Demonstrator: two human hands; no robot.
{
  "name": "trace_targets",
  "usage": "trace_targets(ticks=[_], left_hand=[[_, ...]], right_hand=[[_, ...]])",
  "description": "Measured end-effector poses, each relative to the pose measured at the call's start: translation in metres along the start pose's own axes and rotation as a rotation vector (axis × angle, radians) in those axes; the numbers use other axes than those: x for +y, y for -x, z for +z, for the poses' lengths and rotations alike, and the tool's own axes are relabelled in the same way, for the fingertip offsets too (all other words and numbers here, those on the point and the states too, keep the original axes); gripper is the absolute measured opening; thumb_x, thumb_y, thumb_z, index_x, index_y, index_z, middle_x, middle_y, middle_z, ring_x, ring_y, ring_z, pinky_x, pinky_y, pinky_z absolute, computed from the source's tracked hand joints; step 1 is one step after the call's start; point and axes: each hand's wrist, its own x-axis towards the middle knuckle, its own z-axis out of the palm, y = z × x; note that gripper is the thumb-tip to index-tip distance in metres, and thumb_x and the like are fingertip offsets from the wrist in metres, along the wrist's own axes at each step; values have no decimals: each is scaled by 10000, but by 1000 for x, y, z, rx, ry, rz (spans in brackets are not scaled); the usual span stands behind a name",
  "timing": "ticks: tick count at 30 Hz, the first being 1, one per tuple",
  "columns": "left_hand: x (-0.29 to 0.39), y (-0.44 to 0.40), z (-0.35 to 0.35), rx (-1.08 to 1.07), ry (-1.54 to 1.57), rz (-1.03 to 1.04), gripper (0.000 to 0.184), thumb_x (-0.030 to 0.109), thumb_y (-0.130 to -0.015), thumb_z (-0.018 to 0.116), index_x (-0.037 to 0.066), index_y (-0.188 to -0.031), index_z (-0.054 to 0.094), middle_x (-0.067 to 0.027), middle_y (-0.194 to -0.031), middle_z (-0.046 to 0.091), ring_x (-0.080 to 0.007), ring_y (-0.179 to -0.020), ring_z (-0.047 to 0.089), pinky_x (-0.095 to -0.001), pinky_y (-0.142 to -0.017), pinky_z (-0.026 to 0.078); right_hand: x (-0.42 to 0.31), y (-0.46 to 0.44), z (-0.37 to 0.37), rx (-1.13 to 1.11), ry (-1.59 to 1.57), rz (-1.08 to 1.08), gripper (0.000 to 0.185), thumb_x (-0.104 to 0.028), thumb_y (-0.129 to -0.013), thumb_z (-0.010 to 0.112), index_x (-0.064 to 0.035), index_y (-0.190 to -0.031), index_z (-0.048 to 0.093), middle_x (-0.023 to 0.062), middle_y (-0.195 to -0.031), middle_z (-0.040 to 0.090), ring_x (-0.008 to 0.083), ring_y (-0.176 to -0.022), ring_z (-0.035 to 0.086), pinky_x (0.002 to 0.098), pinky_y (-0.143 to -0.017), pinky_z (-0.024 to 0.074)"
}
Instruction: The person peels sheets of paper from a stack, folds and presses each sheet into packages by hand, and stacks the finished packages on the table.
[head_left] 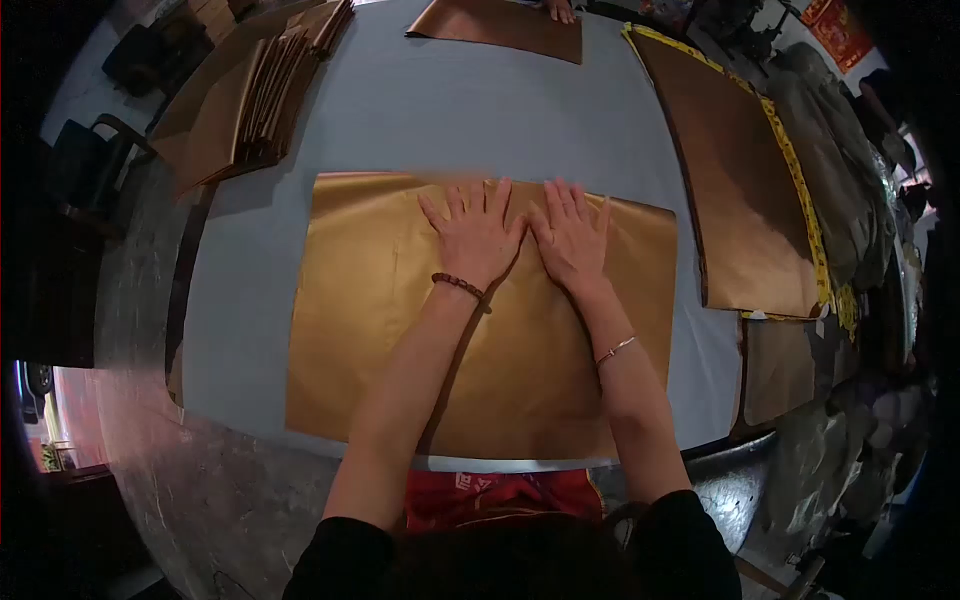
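A large gold-brown sheet [360,330], which looks like paper or thin coated material, lies flat on the table before me. Near its far edge my left hand [477,235] presses down with fingers spread, a beaded bracelet on the wrist. Just right of it, my right hand [572,235] rests flat on the same sheet, fingers stretched out and thumb close to the left thumb. A thin bangle circles my right forearm. Neither hand grips anything. Whether the sheet is a single layer or folded, I cannot tell.
Folded brown sheets [262,100] stand piled at the table's left. A stack of brown sheets with yellow edging [735,180] lies along the right. Across the grey-blue tabletop [400,110], another person's hand [560,10] touches a brown sheet [500,28]. Chairs stand beyond the left side.
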Motion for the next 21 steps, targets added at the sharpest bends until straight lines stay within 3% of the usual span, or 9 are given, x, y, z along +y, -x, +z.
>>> trace_targets(ticks=[5,7,12,15,17,20,21], left_hand=[[1,1,2,11,-2,-11,594,562,-924,335,259,-1435,319,-103,-1516,235,-377,-1405,107,-674,-1058,22],[2,1,1,0,-1,-10,596,563,-924,336,261,-1438,313,-102,-1517,232,-377,-1405,109,-674,-1058,24],[1,1,3,13,11,-3,587,549,-929,340,258,-1438,318,-105,-1514,234,-384,-1394,131,-690,-1046,30],[0,0,3,43,14,0,577,542,-932,344,254,-1432,336,-109,-1510,243,-388,-1391,142,-690,-1043,38],[2,2,-1,42,11,3,568,533,-933,348,246,-1423,354,-114,-1503,257,-391,-1387,159,-687,-1045,40],[1,3,4,91,37,-1,568,540,-927,354,231,-1403,383,-120,-1493,283,-392,-1384,176,-684,-1047,32],[1,2,5,100,43,-6,573,542,-925,355,231,-1405,381,-120,-1494,282,-390,-1387,172,-684,-1048,27]], right_hand=[[61,8,-7,-16,51,199,659,-538,-961,221,-103,-1453,268,57,-1517,254,219,-1412,184,515,-1139,-1],[92,13,-12,27,34,359,703,-554,-955,227,-44,-1438,274,114,-1510,251,245,-1409,187,509,-1143,13],[131,14,-17,19,143,526,688,-515,-965,248,-16,-1438,244,124,-1505,257,267,-1404,194,495,-1146,42],[94,8,-11,213,209,399,659,-515,-965,257,-61,-1443,265,123,-1504,262,274,-1402,198,488,-1147,44],[51,8,-20,46,185,-79,620,-529,-959,279,-148,-1447,297,105,-1506,263,282,-1401,197,508,-1142,36],[34,3,-13,-71,139,-245,590,-550,-947,304,-224,-1437,333,85,-1507,269,291,-1401,195,547,-1130,23],[37,3,-9,-71,47,-211,625,-585,-921,342,-225,-1432,347,73,-1504,278,303,-1400,195,584,-1116,16]])
